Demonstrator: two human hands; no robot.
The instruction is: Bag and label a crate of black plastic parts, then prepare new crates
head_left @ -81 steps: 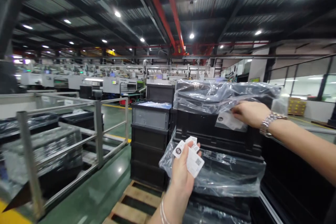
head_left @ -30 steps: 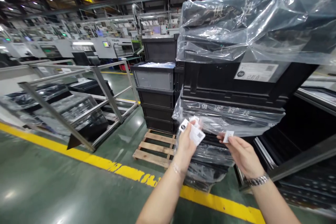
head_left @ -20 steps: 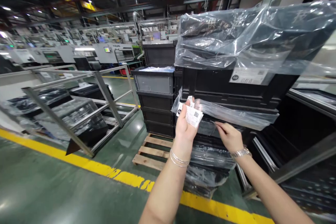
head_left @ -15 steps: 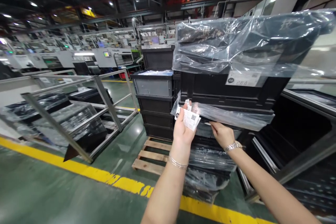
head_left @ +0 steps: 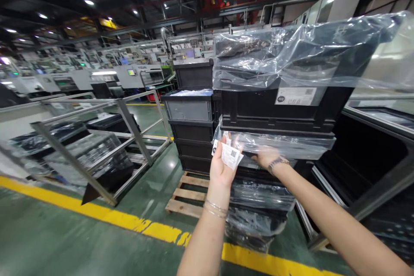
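My left hand (head_left: 220, 168) is raised in front of a stack of black crates and grips a few white label cards (head_left: 230, 155) with QR codes. My right hand (head_left: 265, 156) reaches to the second crate down (head_left: 310, 164), under the clear plastic bag (head_left: 284, 143) that hangs over its front; its fingers are hidden against the crate. The top crate (head_left: 255, 105) carries a white label (head_left: 296, 95) below its own plastic cover (head_left: 291, 54).
The stack stands on a wooden pallet (head_left: 186, 194). A grey crate (head_left: 189, 108) tops another black stack at left. A metal railing (head_left: 129, 125) fences bagged crates at far left. A yellow floor line (head_left: 129, 222) runs across the green floor. Machines line the background.
My right hand left the top crate's label, dropped, took a small label and moved in under the second crate's plastic. The left hand stayed up with the cards. The view pulled back.
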